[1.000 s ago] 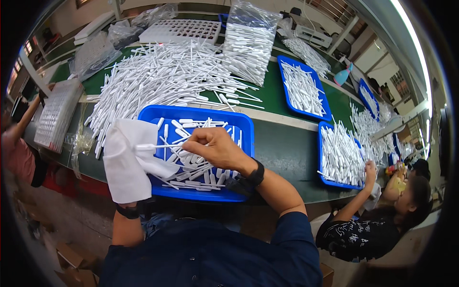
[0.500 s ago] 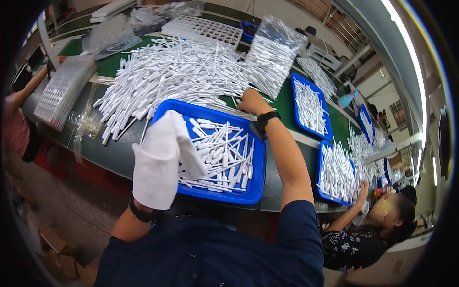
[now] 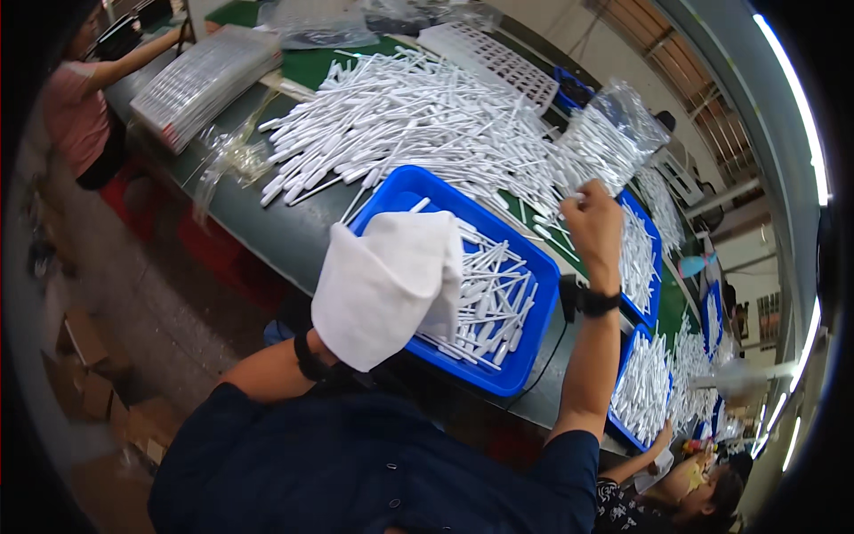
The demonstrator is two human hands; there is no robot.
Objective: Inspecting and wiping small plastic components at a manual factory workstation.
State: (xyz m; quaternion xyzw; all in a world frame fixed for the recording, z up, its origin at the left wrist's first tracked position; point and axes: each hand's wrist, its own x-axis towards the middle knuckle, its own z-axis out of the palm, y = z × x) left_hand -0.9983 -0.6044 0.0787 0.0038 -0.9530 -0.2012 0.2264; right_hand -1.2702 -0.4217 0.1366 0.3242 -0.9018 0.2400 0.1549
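A white cloth (image 3: pixel 378 289) covers my left hand down to the wrist and hides its fingers. It hangs over the left part of a blue tray (image 3: pixel 544 331) holding loose white plastic dropper pipettes (image 3: pixel 485 307). My right hand (image 3: pixel 594 222) is raised beyond the tray's right corner, its fingers curled together. What they hold, if anything, cannot be made out. Behind the tray spreads a large heap of the same pipettes (image 3: pixel 427 125). A clear plastic bag (image 3: pixel 614 133) of pipettes lies just past my right hand.
Stacked clear trays (image 3: pixel 209 80) stand at the left, beside crumpled plastic (image 3: pixel 236 160). A white perforated rack (image 3: pixel 489 62) lies behind the heap. More filled blue trays (image 3: pixel 654 303) line the right. A co-worker's arm (image 3: pixel 636 463) reaches in at lower right; another person (image 3: pixel 84 116) is at far left.
The view has turned, shifting the table within it. My right hand has come up from the bench at the heap's edge. My cloth-covered left hand is still over the tray, its cloth folded differently.
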